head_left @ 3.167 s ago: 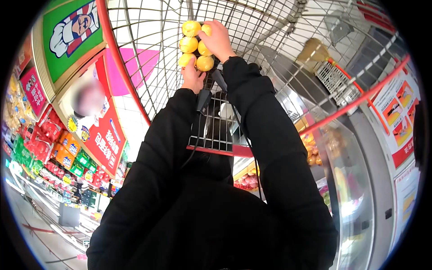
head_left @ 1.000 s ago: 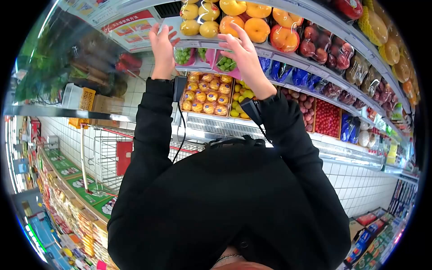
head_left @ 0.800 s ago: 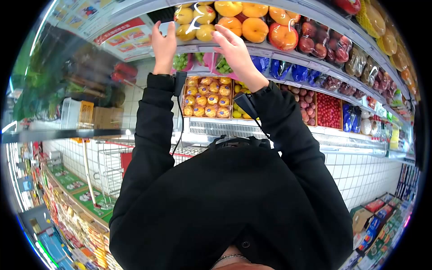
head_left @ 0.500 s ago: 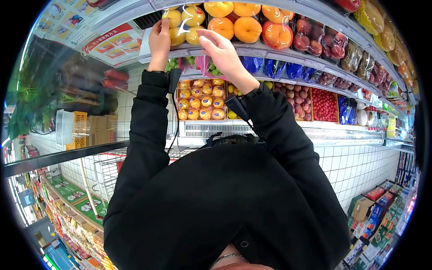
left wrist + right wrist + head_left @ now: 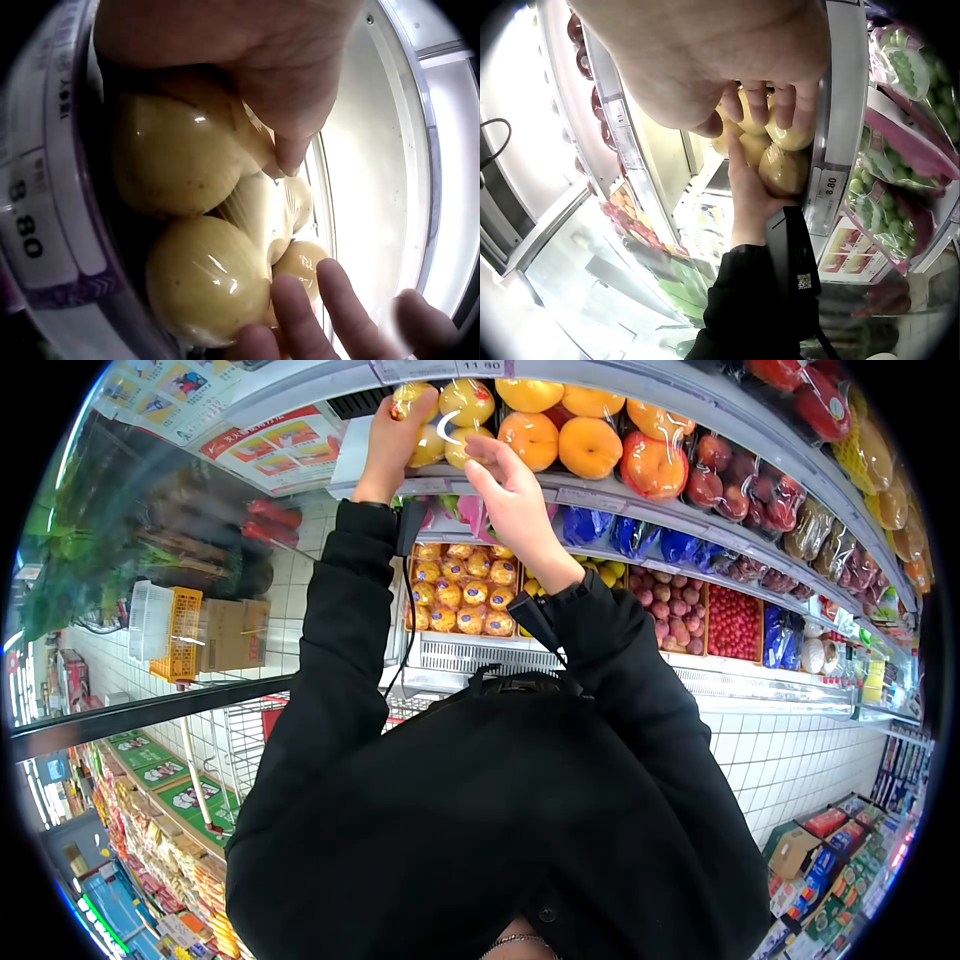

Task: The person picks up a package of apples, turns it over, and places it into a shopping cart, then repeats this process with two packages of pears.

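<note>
A film-wrapped pack of round yellow fruit [image 5: 466, 402] stands at the left end of the upper shelf. My left hand [image 5: 393, 448] grips its left side, fingers bent over one fruit. In the left wrist view, the thumb of that hand [image 5: 255, 45] presses down beside the wrapped fruit [image 5: 206, 274]. My right hand [image 5: 515, 500] is at the pack's front right corner with its fingers loosely extended. The right wrist view has the fingers of my right hand [image 5: 720, 52] overlapping the fruit [image 5: 784, 169], opposite the left hand [image 5: 748, 199].
Packs of orange peaches [image 5: 590, 447] sit directly right of the yellow fruit. Below are a shelf of blue packages [image 5: 632, 534] and a box of wrapped fruit [image 5: 460, 595]. A glass side panel [image 5: 120, 560] borders the left; a shopping cart [image 5: 235, 745] stands lower left.
Earlier both hands held a pack of yellow fruit in the cart. The view has since turned to the shelf, where my left hand has reached onto another pack and my right hand has come closer.
</note>
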Action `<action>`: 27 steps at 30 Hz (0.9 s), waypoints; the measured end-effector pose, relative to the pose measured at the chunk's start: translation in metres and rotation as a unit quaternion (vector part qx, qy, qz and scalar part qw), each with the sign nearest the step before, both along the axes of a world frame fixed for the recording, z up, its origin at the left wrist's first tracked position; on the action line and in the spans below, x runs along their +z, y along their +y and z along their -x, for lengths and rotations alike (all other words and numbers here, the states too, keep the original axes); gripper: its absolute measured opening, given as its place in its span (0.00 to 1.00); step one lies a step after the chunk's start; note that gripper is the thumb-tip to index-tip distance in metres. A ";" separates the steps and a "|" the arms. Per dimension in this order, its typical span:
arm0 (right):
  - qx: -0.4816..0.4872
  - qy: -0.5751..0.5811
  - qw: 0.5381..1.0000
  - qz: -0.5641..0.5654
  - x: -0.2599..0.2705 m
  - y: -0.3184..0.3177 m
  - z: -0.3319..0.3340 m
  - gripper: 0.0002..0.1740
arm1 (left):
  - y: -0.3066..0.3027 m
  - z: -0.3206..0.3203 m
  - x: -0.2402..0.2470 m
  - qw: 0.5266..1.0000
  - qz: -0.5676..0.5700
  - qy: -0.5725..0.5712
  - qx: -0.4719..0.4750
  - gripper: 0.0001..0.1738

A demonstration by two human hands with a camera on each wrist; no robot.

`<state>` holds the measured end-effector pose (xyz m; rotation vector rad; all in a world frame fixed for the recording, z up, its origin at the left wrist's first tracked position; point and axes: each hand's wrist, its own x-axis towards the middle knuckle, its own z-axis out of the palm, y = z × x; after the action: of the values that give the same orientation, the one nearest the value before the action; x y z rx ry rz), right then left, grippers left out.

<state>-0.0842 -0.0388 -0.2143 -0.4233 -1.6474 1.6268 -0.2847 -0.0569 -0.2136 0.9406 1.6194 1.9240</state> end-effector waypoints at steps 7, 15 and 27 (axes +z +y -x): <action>-0.016 -0.001 1.000 0.005 -0.003 0.002 0.004 0.35 | -0.004 -0.006 0.000 0.999 -0.020 -0.017 0.028 0.29; 0.029 0.043 0.997 0.057 0.008 0.000 -0.002 0.31 | -0.027 -0.013 0.015 0.992 -0.042 -0.054 0.106 0.27; 0.066 0.009 0.997 0.036 0.012 0.006 -0.029 0.40 | -0.115 -0.075 0.008 0.965 -0.021 -0.251 0.066 0.26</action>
<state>-0.0547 -0.0326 -0.2023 -0.3412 -1.6360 1.7871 -0.2095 -0.1716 -0.2057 0.3169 1.3666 2.0765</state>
